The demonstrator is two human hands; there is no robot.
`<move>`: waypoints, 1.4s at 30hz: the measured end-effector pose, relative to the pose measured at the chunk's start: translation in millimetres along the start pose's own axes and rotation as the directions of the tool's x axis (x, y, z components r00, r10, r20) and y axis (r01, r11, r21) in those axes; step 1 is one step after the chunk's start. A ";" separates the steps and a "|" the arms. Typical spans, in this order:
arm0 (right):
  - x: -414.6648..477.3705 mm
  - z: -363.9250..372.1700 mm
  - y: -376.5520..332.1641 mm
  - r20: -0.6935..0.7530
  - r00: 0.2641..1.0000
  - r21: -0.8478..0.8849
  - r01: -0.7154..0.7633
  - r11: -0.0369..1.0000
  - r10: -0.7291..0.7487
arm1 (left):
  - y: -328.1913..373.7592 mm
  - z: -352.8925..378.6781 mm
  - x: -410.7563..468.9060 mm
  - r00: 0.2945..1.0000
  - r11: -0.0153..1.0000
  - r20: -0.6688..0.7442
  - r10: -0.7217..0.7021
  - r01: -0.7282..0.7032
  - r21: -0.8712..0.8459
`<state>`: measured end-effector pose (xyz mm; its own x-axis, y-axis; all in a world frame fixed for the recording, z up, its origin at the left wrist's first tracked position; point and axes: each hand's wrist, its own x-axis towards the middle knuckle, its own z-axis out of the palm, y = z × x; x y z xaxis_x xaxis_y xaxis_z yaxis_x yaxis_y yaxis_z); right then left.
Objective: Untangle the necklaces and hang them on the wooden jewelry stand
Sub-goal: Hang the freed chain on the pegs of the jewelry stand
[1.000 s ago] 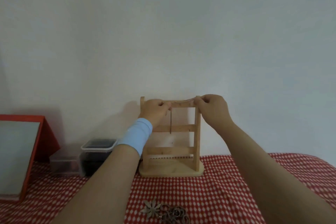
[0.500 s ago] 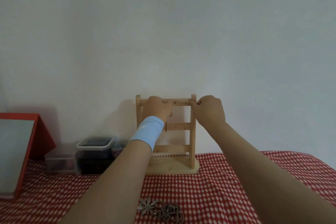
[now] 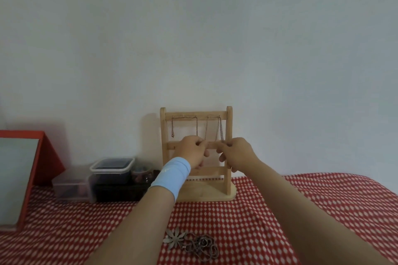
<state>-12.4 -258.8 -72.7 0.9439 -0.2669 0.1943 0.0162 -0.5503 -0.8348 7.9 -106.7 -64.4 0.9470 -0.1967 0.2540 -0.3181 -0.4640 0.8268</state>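
Necklaces (image 3: 196,127) hang from the wooden stand (image 3: 229,127) mid-frame. My right hand (image 3: 237,154) pinches one chain's end. My left hand (image 3: 190,153) is curled at the middle rail, can't tell what it's holding.

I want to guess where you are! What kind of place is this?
Probably a room at home, at a surface pushed against a plain wall: there is a red-and-white checked tablecloth, a wooden jewelry stand hung with necklaces, and plastic storage boxes.

Dim, flat, bluish light; the wooden stand (image 3: 193,114) throws a soft shadow leftward; edges bow slightly.
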 end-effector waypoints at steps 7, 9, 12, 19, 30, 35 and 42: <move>-0.6 2.2 8.6 0.022 1.000 -0.112 0.007 0.994 -0.005 | -1.9 -0.1 0.6 0.995 0.998 -0.091 -0.042 0.038 -0.048; -1.6 1.0 13.1 0.001 1.000 -0.113 0.027 0.993 -0.027 | -3.7 -0.1 1.0 0.989 1.000 -0.149 0.001 -0.004 -0.026; -3.7 -2.4 16.0 -0.049 0.997 -0.073 0.055 0.996 -0.058 | -0.5 1.6 -0.2 0.979 0.972 -0.202 -0.014 -0.034 -0.232; -0.5 -23.3 -13.3 -0.123 0.980 0.335 0.191 0.922 -0.158 | 35.4 -20.3 -4.6 0.961 0.940 -0.264 -0.086 -0.009 -0.341; 18.2 -54.7 -104.9 -0.093 0.858 0.009 0.508 0.861 -0.505 | 73.1 -42.1 23.4 0.930 0.941 -0.194 0.313 -0.331 -0.070; 20.3 -51.4 -106.7 -0.005 0.859 0.153 0.507 0.848 -0.512 | 76.9 -56.5 25.5 0.971 0.944 -0.029 0.238 -0.238 -0.229; 9.4 -42.1 -74.7 -0.010 0.958 0.257 0.279 0.925 -0.286 | 48.9 -55.1 14.6 0.962 0.986 0.216 0.166 -0.168 -0.009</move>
<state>-18.7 -253.5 13.3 0.8965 -0.1067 0.4300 0.3628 -0.3801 -0.8508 8.6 -84.6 7.4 0.8489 -0.4526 0.2730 -0.4721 -0.4170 0.7767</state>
